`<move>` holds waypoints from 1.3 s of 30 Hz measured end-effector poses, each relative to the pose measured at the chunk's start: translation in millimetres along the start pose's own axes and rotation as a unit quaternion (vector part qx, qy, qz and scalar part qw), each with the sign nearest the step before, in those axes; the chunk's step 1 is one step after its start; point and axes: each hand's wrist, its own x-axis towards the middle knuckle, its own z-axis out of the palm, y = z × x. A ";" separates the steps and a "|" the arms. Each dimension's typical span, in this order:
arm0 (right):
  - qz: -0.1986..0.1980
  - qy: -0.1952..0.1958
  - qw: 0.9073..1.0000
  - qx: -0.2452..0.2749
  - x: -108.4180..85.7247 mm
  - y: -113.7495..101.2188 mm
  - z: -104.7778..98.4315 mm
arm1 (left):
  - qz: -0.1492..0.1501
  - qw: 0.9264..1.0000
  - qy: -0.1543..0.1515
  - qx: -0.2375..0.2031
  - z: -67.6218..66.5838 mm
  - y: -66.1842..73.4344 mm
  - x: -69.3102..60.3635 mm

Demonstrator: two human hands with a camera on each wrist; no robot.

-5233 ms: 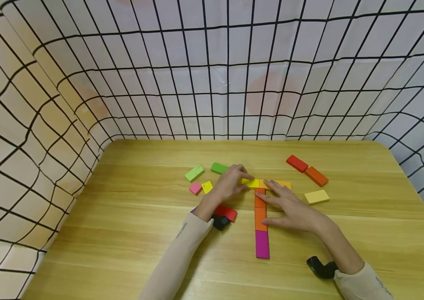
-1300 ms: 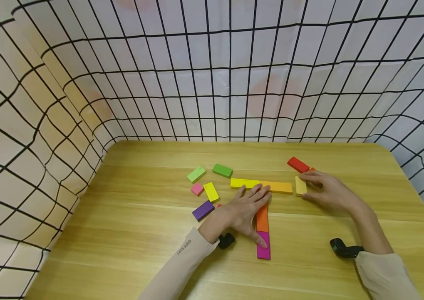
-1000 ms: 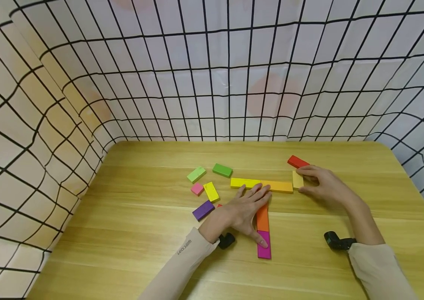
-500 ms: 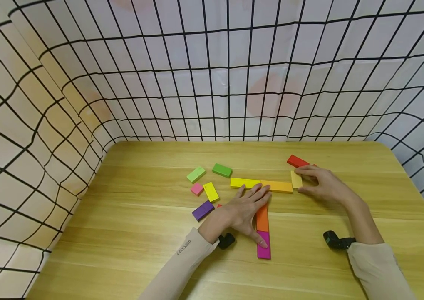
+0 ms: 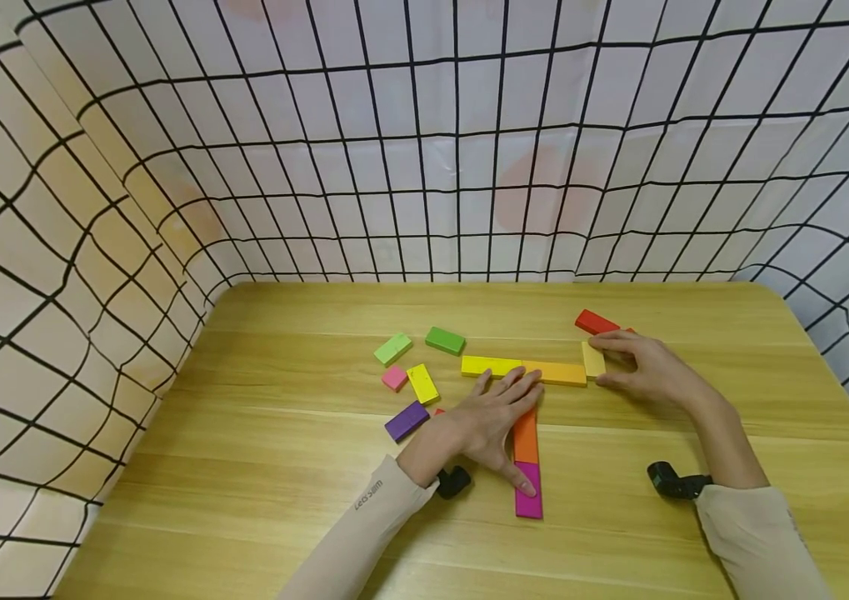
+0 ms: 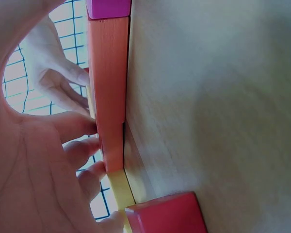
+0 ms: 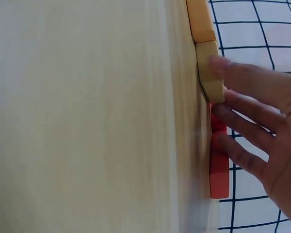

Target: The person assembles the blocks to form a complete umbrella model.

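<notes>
My right hand (image 5: 656, 371) pinches a pale yellow wooden block (image 5: 592, 361) between thumb and fingers, and it stands crosswise at the right end of a row. That row is a yellow block (image 5: 490, 366) and an amber block (image 5: 562, 374). Below it runs a column with an orange block (image 5: 526, 440) and a magenta block (image 5: 528, 504). My left hand (image 5: 480, 421) lies spread over the column, fingertips at the row and thumb on the magenta block. It hides the column's top. In the right wrist view, the pale yellow block (image 7: 210, 70) meets the amber one (image 7: 201, 19).
Left of the row lie a light green block (image 5: 392, 349), a green block (image 5: 445, 340), a small pink block (image 5: 395, 379), a loose yellow block (image 5: 423, 384) and a purple block (image 5: 407, 421). A red block (image 5: 596, 322) lies beyond my right hand. Black netting surrounds the wooden table (image 5: 282, 517).
Over about five seconds, my right hand has taken the pale yellow block, turned it and brought it left to the row's end. My left hand moved onto the column. The last half second shows almost no motion.
</notes>
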 end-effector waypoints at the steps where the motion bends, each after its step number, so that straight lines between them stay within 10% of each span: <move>1: -0.001 0.003 1.000 0.001 -0.7 -0.2 -0.7 | 0.000 1.000 0.000 0.000 0.0 -0.2 -0.1; 14: 0.089 0.069 0.993 -0.018 -9.7 15.6 -15.3 | 0.003 1.000 0.002 0.001 0.1 -0.9 -0.6; 39: 0.094 0.112 0.987 -0.059 20.9 14.4 -2.9 | 0.006 1.000 0.007 -0.007 2.2 -2.3 -0.4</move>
